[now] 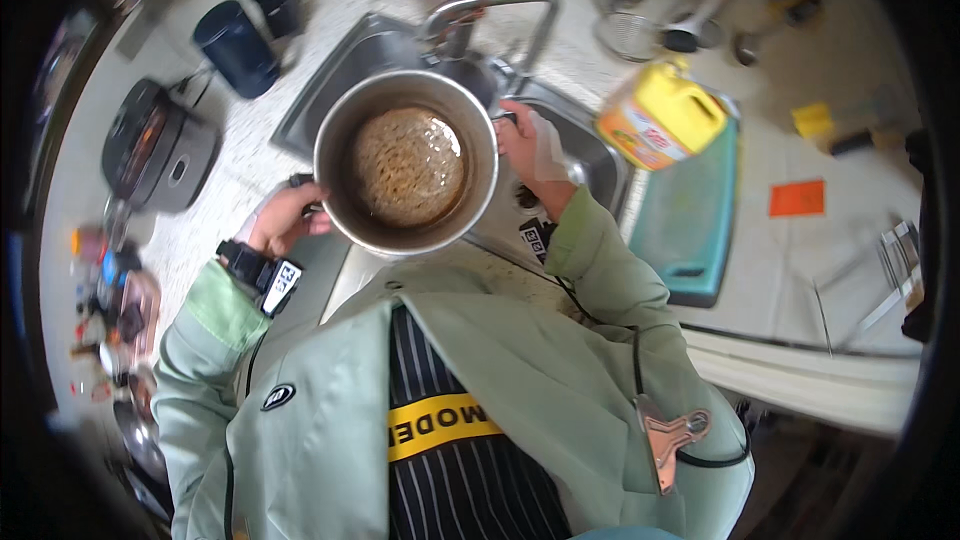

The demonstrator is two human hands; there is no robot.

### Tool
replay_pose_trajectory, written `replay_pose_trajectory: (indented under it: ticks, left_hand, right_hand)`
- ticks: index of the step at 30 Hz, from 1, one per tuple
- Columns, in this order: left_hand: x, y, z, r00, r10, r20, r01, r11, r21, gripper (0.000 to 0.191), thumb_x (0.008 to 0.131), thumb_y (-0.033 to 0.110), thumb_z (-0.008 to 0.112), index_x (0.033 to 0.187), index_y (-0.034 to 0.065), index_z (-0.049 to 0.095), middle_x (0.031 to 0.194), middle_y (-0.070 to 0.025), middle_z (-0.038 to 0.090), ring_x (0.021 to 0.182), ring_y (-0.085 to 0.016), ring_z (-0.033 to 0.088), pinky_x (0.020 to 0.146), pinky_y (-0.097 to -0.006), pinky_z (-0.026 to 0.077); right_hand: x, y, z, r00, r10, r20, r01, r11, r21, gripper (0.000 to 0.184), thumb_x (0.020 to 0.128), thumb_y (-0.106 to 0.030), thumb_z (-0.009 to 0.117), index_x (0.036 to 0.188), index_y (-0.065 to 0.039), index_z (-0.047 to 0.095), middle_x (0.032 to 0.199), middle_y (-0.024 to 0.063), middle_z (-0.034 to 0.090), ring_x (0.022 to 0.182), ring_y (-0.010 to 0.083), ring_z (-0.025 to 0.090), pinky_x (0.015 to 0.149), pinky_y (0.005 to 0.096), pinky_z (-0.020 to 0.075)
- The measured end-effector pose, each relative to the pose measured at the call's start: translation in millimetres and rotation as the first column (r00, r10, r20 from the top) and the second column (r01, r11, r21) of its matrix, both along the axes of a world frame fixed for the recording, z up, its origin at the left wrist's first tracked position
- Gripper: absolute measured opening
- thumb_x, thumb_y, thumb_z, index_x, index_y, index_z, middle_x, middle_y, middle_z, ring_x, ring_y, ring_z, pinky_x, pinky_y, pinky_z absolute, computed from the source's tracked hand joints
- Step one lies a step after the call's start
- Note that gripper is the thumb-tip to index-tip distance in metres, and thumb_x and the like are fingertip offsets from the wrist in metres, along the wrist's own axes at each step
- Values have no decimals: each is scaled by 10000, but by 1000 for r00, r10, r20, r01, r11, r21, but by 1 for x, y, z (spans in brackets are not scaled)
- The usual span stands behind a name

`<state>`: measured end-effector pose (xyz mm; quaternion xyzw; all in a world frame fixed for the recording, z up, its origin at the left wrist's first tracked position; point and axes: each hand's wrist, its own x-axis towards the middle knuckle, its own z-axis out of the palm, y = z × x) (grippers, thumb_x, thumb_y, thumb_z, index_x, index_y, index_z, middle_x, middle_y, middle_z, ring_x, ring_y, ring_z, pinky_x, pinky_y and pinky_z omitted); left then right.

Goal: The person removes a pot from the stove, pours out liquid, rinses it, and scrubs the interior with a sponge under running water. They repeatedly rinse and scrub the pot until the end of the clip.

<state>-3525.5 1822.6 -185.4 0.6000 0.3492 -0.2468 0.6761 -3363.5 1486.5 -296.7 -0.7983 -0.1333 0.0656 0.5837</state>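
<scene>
A stainless steel pot (337, 195) is held up in front of me, over the near part of the double-bowl sink (375, 41). Brownish liquid or wet residue (409, 165) covers its bottom, with bright reflections on it. My left hand (289, 217) grips a dark handle on the pot's left side. On the opposite side, my right hand (532, 146) is closed around the other handle. The curved metal faucet (499, 0) rises just beyond the pot. Part of the right sink bowl, with its drain (526, 196), shows below my right hand.
Right of the sink, a yellow jug (664, 116) stands by a teal cutting board (679, 217). Utensils, including a strainer (628, 36), hang or lie beyond. A rice cooker (161, 150) and a dark blue canister (236, 49) stand left. Jars and bottles (112, 300) crowd the far left.
</scene>
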Motion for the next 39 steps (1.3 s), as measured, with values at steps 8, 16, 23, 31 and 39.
replay_pose_trajectory:
  ticks: [8,16,23,31,39]
  left_hand:
    - [95,-98,-22,972,-198,126,224,943,-245,181,886,151,574,1001,15,608,944,-76,628,798,-185,662,797,-329,576]
    - [153,-212,-19,960,-249,130,275,928,-252,188,877,190,564,1002,50,552,888,-43,594,685,-179,643,672,-311,587]
    - [162,-252,0,967,-174,187,216,950,-228,267,871,244,569,1040,37,559,967,-40,575,721,-174,627,681,-295,562]
    - [176,-272,24,949,-100,298,185,944,-272,280,885,276,551,1043,47,581,994,-43,599,740,-175,608,696,-295,541]
    - [204,-291,52,932,-209,297,280,933,-224,220,874,267,540,944,74,619,842,-23,627,646,-155,572,668,-307,517]
  right_hand:
    - [79,-186,100,943,-187,275,316,758,-571,363,935,-318,438,1007,-69,691,974,246,666,971,406,632,863,484,479]
    - [181,-267,135,903,-93,419,424,346,-837,386,911,-287,490,1195,-65,628,1085,231,663,1035,398,622,921,461,482]
    - [233,-252,138,949,-235,209,273,286,-918,408,920,-336,492,1045,2,682,987,222,677,922,403,653,824,466,519]
    - [257,-282,132,954,-251,163,246,351,-903,514,951,-404,385,1111,4,653,1192,244,609,1121,415,569,945,475,452]
    - [263,-306,136,994,50,102,78,347,-934,628,1001,-450,222,1123,3,640,1200,254,599,1136,425,550,976,482,421]
